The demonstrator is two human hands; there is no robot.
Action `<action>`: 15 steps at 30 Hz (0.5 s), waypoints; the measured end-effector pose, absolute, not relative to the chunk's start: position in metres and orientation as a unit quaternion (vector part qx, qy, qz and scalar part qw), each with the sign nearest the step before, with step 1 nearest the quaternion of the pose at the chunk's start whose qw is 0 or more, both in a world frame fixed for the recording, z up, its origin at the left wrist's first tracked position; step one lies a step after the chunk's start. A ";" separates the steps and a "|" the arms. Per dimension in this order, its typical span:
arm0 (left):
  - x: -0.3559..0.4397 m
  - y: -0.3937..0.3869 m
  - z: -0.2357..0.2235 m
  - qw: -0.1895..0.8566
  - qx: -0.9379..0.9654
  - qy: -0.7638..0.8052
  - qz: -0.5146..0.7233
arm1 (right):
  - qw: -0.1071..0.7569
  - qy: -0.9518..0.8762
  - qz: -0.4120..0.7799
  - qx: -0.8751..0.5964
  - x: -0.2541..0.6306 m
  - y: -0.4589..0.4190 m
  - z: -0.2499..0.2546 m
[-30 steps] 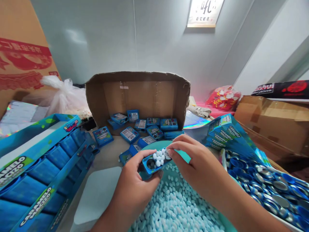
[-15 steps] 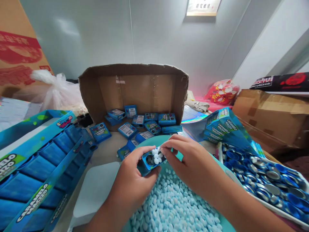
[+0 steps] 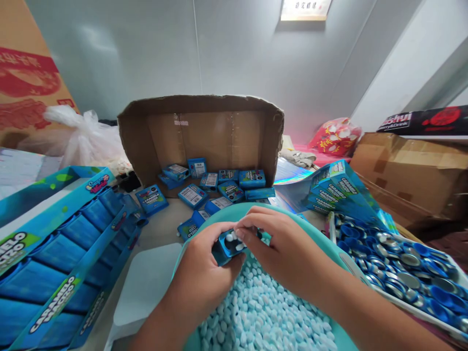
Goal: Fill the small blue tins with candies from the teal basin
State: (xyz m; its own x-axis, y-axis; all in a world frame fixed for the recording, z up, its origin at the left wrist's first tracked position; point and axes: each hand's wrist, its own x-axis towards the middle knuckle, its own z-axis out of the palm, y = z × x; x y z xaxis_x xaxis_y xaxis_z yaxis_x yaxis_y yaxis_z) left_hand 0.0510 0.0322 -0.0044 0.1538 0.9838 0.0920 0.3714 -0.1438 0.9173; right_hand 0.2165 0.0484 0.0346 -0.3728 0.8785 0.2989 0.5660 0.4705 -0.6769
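Note:
My left hand [image 3: 203, 270] grips a small open blue tin [image 3: 227, 246] with several white candies in it. The fingers of my right hand [image 3: 283, 246] press down on the candies at the tin's top and cover much of its opening. Both hands hover over a teal basin [image 3: 343, 265] filled with pale blue candy tablets [image 3: 252, 312].
A cut-down cardboard box [image 3: 201, 131] behind holds several closed blue tins [image 3: 230, 187]. Blue display cartons [image 3: 54, 263] lie at the left, a white tray [image 3: 142, 287] beside them. A tray of blue lids [image 3: 402, 268] and flat blue cartons [image 3: 334, 190] sit at the right.
My right fingers have slid further over the tin, and fewer candies show on top. Both hands have dropped slightly toward the basin.

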 end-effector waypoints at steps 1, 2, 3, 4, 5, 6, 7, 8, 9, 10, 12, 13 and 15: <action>0.051 0.032 -0.004 0.394 0.650 0.523 0.385 | 0.326 -0.792 0.245 -0.454 0.216 0.048 0.035; 0.051 0.032 -0.004 0.393 0.651 0.524 0.383 | 0.325 -0.791 0.251 -0.453 0.216 0.048 0.035; 0.051 0.032 -0.003 0.392 0.652 0.525 0.381 | 0.322 -0.791 0.255 -0.453 0.216 0.048 0.035; 0.051 0.032 -0.003 0.392 0.654 0.525 0.379 | 0.320 -0.791 0.258 -0.453 0.216 0.047 0.035; 0.051 0.032 -0.002 0.390 0.655 0.524 0.379 | 0.317 -0.792 0.260 -0.453 0.216 0.047 0.035; 0.051 0.032 -0.002 0.387 0.657 0.523 0.380 | 0.316 -0.792 0.261 -0.453 0.216 0.047 0.035; 0.051 0.032 -0.002 0.385 0.660 0.522 0.380 | 0.315 -0.792 0.262 -0.452 0.216 0.046 0.034; 0.051 0.032 -0.001 0.383 0.662 0.521 0.379 | 0.317 -0.793 0.263 -0.449 0.216 0.046 0.034; 0.051 0.032 -0.001 0.383 0.663 0.522 0.376 | 0.319 -0.794 0.263 -0.446 0.216 0.046 0.034; 0.051 0.032 -0.001 0.384 0.663 0.523 0.374 | 0.321 -0.794 0.263 -0.444 0.216 0.046 0.034; 0.051 0.032 -0.001 0.388 0.661 0.524 0.371 | 0.323 -0.795 0.265 -0.441 0.215 0.046 0.034; 0.051 0.032 -0.002 0.391 0.661 0.522 0.371 | 0.321 -0.794 0.268 -0.441 0.215 0.047 0.035; 0.051 0.032 -0.002 0.392 0.665 0.515 0.373 | 0.317 -0.792 0.279 -0.441 0.214 0.046 0.036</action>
